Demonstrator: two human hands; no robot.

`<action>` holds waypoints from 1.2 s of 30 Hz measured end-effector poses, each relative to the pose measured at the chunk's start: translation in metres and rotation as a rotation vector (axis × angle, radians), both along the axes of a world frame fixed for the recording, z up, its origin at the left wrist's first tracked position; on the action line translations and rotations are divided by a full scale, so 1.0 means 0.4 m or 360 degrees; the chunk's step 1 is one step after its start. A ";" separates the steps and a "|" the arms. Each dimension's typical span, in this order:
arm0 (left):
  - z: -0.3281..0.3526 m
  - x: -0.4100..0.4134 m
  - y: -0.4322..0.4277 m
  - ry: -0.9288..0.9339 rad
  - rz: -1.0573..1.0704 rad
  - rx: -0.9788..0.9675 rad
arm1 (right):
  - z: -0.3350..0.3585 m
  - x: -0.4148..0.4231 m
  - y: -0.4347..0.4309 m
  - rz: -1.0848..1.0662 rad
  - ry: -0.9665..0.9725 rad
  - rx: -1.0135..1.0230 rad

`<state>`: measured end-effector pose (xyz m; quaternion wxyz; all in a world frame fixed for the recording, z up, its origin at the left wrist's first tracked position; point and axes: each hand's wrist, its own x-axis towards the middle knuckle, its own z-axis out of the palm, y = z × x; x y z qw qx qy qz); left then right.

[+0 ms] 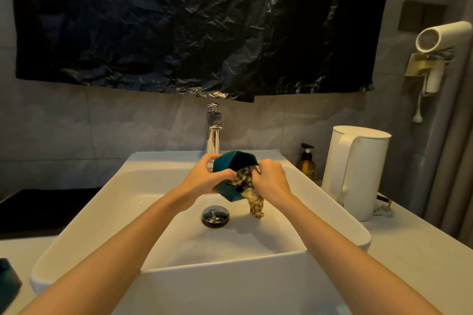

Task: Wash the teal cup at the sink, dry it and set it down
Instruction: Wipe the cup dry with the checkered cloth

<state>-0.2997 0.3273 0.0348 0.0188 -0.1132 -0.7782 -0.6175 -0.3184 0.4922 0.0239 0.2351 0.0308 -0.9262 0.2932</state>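
Note:
Over the white sink [332,212], my left hand [204,179] grips the teal cup [225,163] by its side. The cup is tipped with its mouth facing up and to the right. My right hand [271,176] pinches a patterned cloth [252,195] at the cup's mouth. Part of the cloth is pushed into the cup and its tail hangs down toward the basin. The chrome tap [213,133] stands just behind the cup, and I see no water running from it.
A chrome drain plug [215,215] sits in the basin below my hands. On the counter to the right stand a white kettle [355,171] and an amber pump bottle [306,163]. A second teal object [7,281] lies at the left edge. A hair dryer [440,38] hangs on the right wall.

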 end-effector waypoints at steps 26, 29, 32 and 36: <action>0.002 0.006 -0.019 0.0062 -0.0008 -0.0240 | -0.007 -0.003 -0.006 0.0347 -0.0346 -0.0041; 0.006 0.006 -0.024 0.0065 -0.0014 -0.0226 | 0.002 0.000 0.003 0.0453 -0.0589 -0.0384; 0.006 0.004 -0.019 0.0053 0.0002 -0.0200 | 0.009 0.008 0.009 0.0530 -0.0800 -0.0579; 0.001 0.002 -0.009 -0.0023 -0.0085 -0.0112 | 0.003 -0.010 0.004 0.0256 -0.0592 -0.0453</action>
